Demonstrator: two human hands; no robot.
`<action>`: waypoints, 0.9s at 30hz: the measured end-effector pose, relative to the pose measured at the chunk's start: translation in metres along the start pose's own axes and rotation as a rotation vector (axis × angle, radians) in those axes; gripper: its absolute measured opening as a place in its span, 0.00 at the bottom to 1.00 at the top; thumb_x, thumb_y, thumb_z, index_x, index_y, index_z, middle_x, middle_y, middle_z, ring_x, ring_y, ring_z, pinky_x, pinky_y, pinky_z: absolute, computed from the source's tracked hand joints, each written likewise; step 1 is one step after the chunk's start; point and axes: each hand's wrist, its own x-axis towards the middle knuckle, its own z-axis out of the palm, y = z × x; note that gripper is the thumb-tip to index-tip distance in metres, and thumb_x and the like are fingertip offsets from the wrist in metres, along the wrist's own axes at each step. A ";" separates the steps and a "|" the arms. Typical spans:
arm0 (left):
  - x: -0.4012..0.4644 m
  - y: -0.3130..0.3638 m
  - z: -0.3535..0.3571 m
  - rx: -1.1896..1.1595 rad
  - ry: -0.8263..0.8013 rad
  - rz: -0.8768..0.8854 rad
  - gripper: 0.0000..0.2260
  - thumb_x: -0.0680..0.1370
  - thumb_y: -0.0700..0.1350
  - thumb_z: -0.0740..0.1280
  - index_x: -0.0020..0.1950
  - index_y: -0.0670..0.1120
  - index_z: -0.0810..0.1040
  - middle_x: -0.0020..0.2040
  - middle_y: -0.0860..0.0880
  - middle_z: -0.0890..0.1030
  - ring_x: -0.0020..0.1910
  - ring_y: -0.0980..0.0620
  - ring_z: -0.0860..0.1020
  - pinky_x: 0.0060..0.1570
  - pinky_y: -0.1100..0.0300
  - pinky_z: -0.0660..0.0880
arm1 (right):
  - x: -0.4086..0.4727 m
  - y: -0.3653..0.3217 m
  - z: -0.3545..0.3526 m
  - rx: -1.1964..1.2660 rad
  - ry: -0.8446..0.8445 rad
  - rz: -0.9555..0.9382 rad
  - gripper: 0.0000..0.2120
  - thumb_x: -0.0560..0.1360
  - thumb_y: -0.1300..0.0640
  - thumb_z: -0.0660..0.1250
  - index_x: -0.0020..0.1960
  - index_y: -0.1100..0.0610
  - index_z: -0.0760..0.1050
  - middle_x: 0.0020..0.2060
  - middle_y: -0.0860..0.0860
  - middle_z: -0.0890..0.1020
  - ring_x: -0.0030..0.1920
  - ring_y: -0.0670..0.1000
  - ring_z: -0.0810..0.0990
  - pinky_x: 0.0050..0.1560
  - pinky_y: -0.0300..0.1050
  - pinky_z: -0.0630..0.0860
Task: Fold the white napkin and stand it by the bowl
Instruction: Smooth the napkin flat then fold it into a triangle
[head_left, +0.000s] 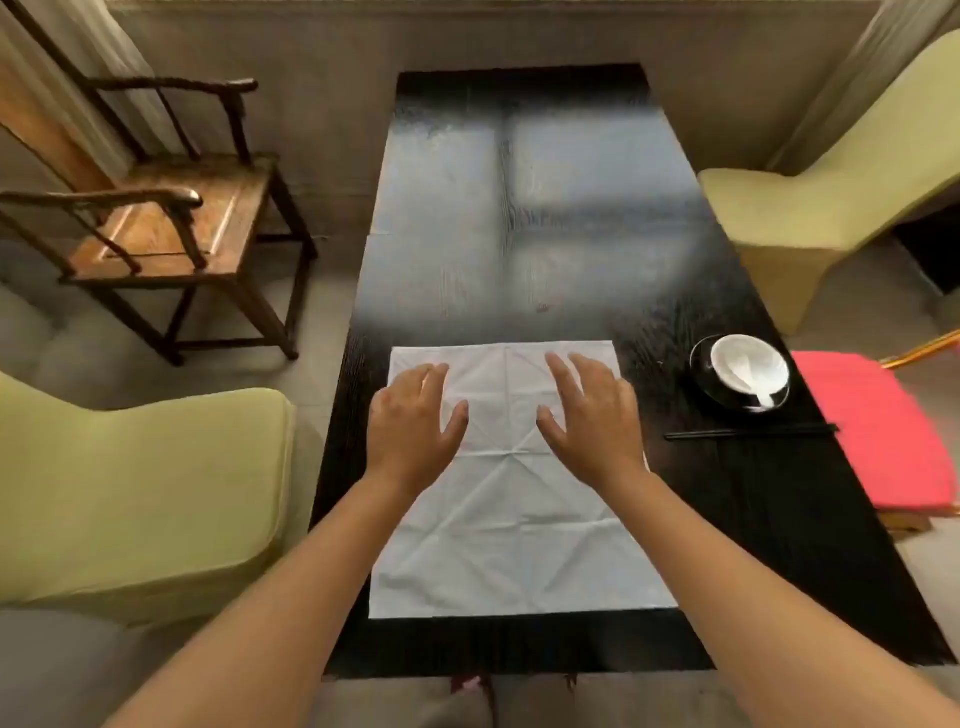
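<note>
A white napkin (519, 499) creased with fold lines lies on a black wood-grained table (779, 519), beside a white bowl (749, 362) on a black plate (701, 374), black chopsticks (750, 432), a red cushion (878, 431) and pale green chairs (130, 493).

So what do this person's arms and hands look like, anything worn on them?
Both arms are bare as far as the frame shows: no sleeves visible. The left hand and right hand wear no gloves, and no rings, watch or bracelets are visible on fingers or wrists. No markings can be seen.

both hands (415, 415) hide parts of the white napkin (519, 545).
</note>
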 end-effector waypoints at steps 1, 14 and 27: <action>-0.012 0.000 0.015 -0.024 -0.043 -0.028 0.25 0.76 0.57 0.53 0.67 0.45 0.69 0.65 0.45 0.74 0.64 0.45 0.72 0.61 0.45 0.68 | -0.014 -0.001 0.017 0.019 -0.045 0.036 0.28 0.72 0.46 0.59 0.70 0.55 0.64 0.65 0.60 0.73 0.64 0.61 0.71 0.58 0.63 0.71; -0.136 -0.008 0.182 0.169 -0.425 0.040 0.24 0.80 0.57 0.41 0.76 0.52 0.48 0.77 0.47 0.49 0.76 0.49 0.46 0.69 0.38 0.47 | -0.139 0.007 0.171 -0.095 -0.421 0.051 0.29 0.77 0.44 0.48 0.76 0.50 0.49 0.76 0.54 0.52 0.76 0.54 0.46 0.70 0.63 0.49; -0.116 -0.079 0.172 0.201 -0.335 -0.173 0.29 0.77 0.57 0.48 0.76 0.52 0.47 0.77 0.46 0.48 0.76 0.49 0.45 0.72 0.43 0.44 | -0.127 0.107 0.150 -0.124 -0.367 0.132 0.32 0.75 0.44 0.48 0.76 0.55 0.49 0.76 0.54 0.51 0.75 0.51 0.47 0.73 0.53 0.44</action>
